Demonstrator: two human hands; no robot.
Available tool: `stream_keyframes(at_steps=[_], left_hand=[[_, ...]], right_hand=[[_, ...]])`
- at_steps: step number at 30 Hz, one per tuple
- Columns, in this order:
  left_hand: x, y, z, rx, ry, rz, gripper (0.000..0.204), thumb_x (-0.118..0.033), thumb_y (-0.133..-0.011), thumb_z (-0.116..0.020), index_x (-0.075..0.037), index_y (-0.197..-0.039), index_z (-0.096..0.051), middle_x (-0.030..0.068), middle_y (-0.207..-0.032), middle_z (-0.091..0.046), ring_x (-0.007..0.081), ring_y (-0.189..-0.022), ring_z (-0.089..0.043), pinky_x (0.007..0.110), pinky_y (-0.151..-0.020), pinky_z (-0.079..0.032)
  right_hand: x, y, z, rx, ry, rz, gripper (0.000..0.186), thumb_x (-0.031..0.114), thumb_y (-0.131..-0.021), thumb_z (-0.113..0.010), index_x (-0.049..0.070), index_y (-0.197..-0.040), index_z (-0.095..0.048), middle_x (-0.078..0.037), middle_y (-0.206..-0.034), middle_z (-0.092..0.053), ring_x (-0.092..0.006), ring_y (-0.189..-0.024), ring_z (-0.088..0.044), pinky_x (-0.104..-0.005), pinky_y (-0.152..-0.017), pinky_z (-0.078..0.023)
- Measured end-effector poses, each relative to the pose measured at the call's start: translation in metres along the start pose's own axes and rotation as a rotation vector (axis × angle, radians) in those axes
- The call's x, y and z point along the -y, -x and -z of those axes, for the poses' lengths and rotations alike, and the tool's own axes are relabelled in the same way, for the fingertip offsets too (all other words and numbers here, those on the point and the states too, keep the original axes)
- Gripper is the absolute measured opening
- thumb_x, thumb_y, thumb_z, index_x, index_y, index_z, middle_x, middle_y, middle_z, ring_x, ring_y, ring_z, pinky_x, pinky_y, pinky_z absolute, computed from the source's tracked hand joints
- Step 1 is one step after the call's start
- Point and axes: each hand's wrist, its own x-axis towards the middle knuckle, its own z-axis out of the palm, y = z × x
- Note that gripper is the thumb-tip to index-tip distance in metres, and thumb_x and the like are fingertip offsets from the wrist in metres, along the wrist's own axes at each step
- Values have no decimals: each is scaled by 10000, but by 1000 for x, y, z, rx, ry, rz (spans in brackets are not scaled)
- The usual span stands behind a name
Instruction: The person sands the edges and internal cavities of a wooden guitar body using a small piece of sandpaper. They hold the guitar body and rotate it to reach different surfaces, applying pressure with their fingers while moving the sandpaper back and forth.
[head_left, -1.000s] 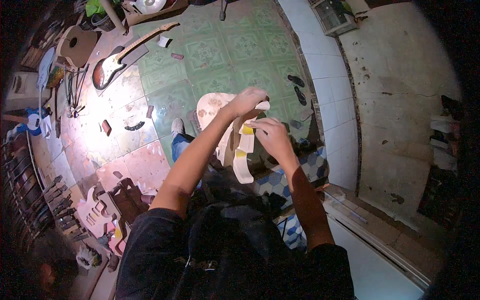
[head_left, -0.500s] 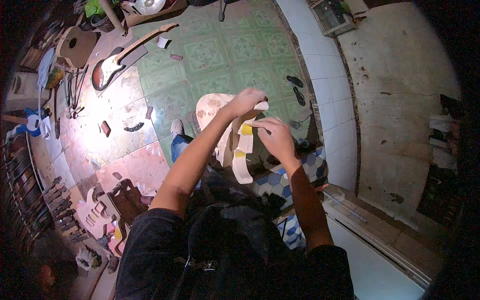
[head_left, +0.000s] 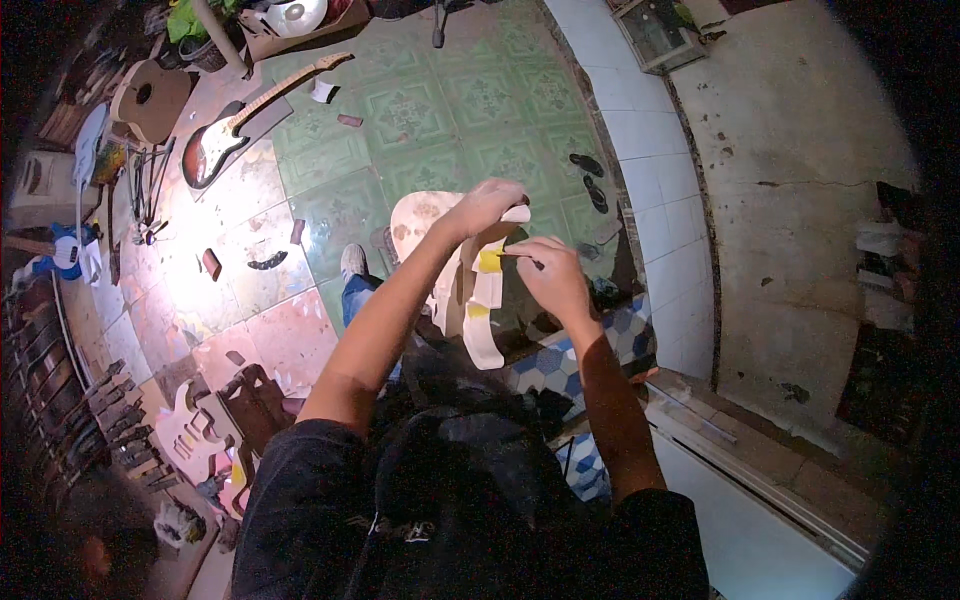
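A pale, unpainted wooden guitar body (head_left: 425,218) stands on edge in front of me, with bright yellow patches on the side that faces right. My left hand (head_left: 487,206) is closed over its far end, by a rounded horn. In the fingers of my right hand (head_left: 550,278) is a thin dark stick-like tool (head_left: 510,254). Its tip meets the upper yellow patch (head_left: 490,262); whether it ends in bristles is too small to tell. A lower yellow patch (head_left: 478,311) lies nearer to me. Whatever supports the body is hidden.
On the floor at far left lie a sunburst electric guitar (head_left: 212,150) and an acoustic guitar body (head_left: 150,92). Another bare guitar body (head_left: 190,430) rests at lower left, beside stacked dark wooden pieces (head_left: 125,415). Black sandals (head_left: 595,192) lie near the white tiled ledge (head_left: 660,210).
The view has shifted slightly. Both hands keep their holds, and the tool's tip stays on the upper yellow patch.
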Motion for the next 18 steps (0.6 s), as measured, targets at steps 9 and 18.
stream_keyframes(at_steps=[9, 18], left_hand=[[-1, 3, 3, 25, 4, 32, 233, -152, -814, -485, 4, -958, -580, 170, -936, -618, 332, -866, -583, 381, -773, -460], [-2, 7, 11, 6, 58, 76, 321, -239, -865, -424, 31, -934, -584, 166, -906, -613, 285, -843, -580, 361, -782, -446]], right_hand=[[-5, -2, -9, 150, 34, 109, 187, 54, -754, -541, 40, -873, -685, -128, -890, -657, -292, -854, -588, -383, -792, -452], [-6, 1, -2, -77, -102, -83, 189, 66, -775, -537, 12, -893, -675, -135, -854, -659, -294, -830, -619, -351, -768, -473]])
